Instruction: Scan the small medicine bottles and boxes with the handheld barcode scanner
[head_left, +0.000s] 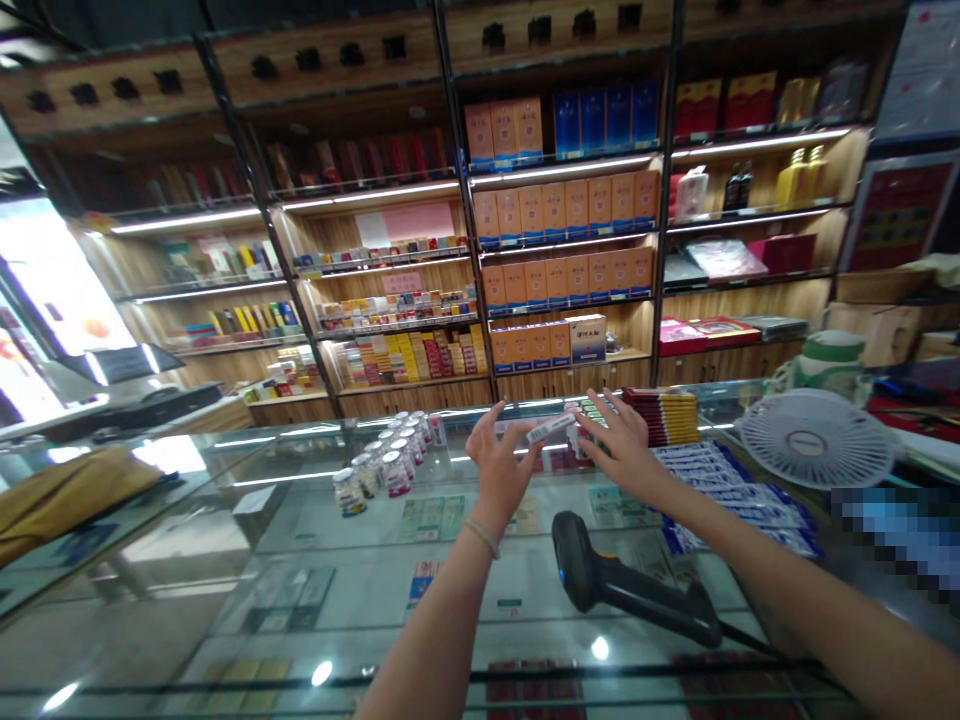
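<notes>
My left hand (pixel 501 462), a band on its wrist, pinches a slim white pack with a barcode (pixel 550 430) between thumb and fingers just above the glass counter. My right hand (pixel 619 445) reaches over the counter with its fingers spread apart. Its fingertips are close to the pack's right end and to a row of small packs (pixel 592 412); whether they touch is unclear. Nearer to me, a black barcode scanner (pixel 626 580) lies on the glass below both hands, its cable running right.
Several small lidded jars (pixel 391 462) stand left of my hands. To the right are red and yellow packs (pixel 664 416), blue-and-white sachets (pixel 724 490) and a white fan (pixel 814 440). Stocked shelves (pixel 566 240) line the wall behind the glass counter (pixel 330 560).
</notes>
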